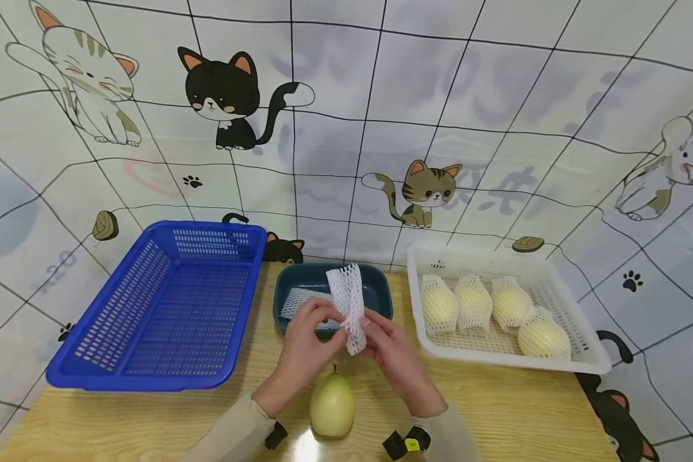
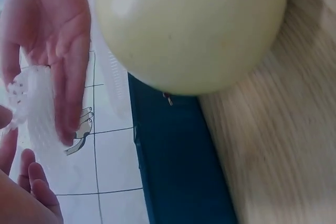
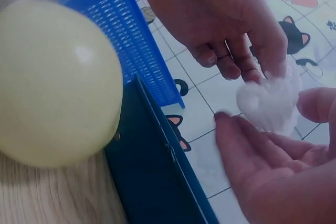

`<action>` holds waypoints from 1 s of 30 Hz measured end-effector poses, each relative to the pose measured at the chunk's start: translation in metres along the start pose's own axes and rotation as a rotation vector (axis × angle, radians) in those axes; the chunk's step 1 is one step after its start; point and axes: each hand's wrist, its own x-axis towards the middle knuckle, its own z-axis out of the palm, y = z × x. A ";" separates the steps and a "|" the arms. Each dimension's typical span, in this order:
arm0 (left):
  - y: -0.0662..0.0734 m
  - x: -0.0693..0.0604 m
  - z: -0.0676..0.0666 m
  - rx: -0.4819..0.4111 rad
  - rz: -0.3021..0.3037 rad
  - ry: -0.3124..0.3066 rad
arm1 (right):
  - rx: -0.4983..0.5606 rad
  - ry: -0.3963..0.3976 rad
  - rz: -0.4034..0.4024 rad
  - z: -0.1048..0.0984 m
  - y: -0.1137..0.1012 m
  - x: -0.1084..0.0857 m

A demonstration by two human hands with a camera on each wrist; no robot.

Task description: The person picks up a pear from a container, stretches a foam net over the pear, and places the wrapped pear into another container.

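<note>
A white foam fruit net (image 1: 348, 308) stands upright between both hands, above the front of a teal basin. My left hand (image 1: 306, 350) pinches its left side with thumb and forefinger. On the other side my right hand (image 1: 397, 362) holds it between thumb and fingers, the fingers fairly straight in the right wrist view. Below the hands a bare yellow-green pear (image 1: 332, 405) stands on the table, stem up; it looms large as the pear (image 2: 189, 30) in the left wrist view. More white foam nets (image 1: 303, 300) lie flat in the teal basin (image 1: 383, 292).
To the left sits a blue perforated basket (image 1: 187, 321). At the right a white basket (image 1: 496, 356) contains several pears (image 1: 439, 307) in foam nets. The wooden table (image 1: 496, 410) meets a cat-print cloth (image 1: 335, 147) behind the containers.
</note>
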 end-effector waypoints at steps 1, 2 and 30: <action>-0.001 0.000 -0.001 -0.025 -0.021 0.009 | -0.039 0.017 -0.009 0.001 0.000 -0.002; -0.001 0.000 -0.001 -0.051 -0.044 0.019 | -0.078 0.030 -0.026 0.002 0.000 -0.003; 0.003 -0.012 -0.007 -0.472 -0.274 -0.081 | -0.352 0.028 -0.361 0.015 0.003 -0.029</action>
